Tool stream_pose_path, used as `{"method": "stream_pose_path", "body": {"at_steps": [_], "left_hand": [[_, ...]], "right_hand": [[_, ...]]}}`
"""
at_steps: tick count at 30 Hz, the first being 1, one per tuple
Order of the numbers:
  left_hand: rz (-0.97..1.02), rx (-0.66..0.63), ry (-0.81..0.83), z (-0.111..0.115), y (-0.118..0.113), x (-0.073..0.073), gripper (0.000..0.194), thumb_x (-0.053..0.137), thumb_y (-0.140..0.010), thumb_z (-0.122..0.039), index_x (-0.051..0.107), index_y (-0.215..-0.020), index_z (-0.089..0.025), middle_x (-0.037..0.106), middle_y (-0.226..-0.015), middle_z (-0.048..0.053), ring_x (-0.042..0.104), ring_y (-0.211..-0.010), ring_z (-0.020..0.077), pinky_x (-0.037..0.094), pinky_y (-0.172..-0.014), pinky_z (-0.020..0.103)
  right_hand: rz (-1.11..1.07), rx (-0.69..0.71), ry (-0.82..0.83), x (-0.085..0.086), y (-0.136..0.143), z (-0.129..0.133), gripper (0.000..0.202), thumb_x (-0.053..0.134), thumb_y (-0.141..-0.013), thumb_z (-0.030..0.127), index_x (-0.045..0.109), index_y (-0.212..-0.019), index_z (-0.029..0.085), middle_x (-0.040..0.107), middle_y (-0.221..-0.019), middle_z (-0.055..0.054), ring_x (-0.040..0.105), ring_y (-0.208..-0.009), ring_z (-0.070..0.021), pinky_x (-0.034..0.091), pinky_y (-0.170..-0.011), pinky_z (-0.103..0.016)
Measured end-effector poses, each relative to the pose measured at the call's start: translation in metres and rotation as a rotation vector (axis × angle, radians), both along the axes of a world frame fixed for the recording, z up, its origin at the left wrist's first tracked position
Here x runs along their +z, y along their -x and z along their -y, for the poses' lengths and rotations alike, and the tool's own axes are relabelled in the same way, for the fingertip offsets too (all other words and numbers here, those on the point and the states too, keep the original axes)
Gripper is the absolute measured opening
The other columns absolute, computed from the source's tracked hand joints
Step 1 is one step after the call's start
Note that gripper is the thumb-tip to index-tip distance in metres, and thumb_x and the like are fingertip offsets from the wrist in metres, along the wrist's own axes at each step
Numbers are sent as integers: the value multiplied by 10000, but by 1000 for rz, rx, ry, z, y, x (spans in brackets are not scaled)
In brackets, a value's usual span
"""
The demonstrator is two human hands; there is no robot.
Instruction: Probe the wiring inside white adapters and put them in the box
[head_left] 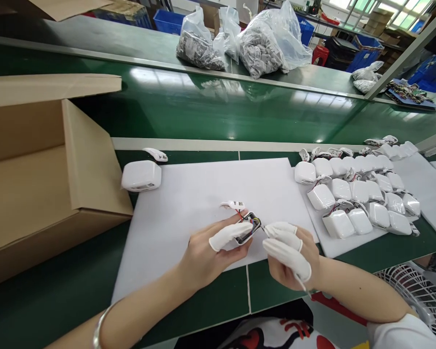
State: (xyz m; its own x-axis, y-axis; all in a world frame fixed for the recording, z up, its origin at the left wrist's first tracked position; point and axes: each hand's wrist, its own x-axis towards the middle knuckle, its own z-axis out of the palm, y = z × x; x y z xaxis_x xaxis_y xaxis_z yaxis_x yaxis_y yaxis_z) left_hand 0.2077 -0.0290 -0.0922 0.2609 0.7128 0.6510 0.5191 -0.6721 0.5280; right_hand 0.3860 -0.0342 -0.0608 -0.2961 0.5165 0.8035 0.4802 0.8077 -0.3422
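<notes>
My left hand [212, 247] is closed around a small open white device housing [247, 231], its dark inside and coloured wires facing up. A white finger cot covers the thumb. Red and black wires run from the housing to a small white plastic piece [233, 205] above the fingers. My right hand [294, 254], with white finger cots too, pinches a thin slender tool [302, 285]. The tool's tip meets the right edge of the housing; its kind is mostly hidden by the fingers. Both hands are over a white sheet [189, 194].
Several white devices [339, 224] stand in rows on a second sheet at the right. One white device [141, 175] and a loose white piece [156, 154] lie at the left, beside an open cardboard box [98, 160]. Plastic bags of parts [261, 48] rest on the shelf behind.
</notes>
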Motion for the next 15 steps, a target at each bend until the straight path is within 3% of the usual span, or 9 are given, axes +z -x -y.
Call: {"method": "stream_pose_path", "body": {"at_steps": [5,8,11,15], "left_hand": [[-81,-45,-178,1,0,-4,365,665,-708,-83,563,-1052,-156,689,-943,65,679,-788,165,579,-736,233],[-182,-131,-183,0,4,-5,351,631,-735,-74,560,-1068,-158,654,-1041,115,654,-921,204,559,-787,261],[-301,-186,-197,-1,6,-3,315,550,-793,-85,535,-1093,-180,618,-1088,143,626,-989,239,554,-753,289],[-385,-167,-144,-2,4,-1,234,462,-853,-130,497,-1083,-162,624,-1033,131,662,-830,185,542,-619,222]], "right_hand": [[-333,-258,564,-3,7,-5,95,449,-897,219,527,-848,199,540,-595,6,512,-467,-113,436,-404,-215],[-411,-281,695,-5,8,-5,107,449,-910,272,508,-871,192,523,-605,19,486,-462,-98,404,-384,-190],[-276,-273,470,-5,6,-2,101,457,-894,235,544,-927,194,577,-641,-11,544,-515,-130,463,-449,-232],[-32,-197,168,-1,4,1,184,445,-861,148,566,-981,218,620,-651,-38,571,-504,-156,478,-464,-258]]}}
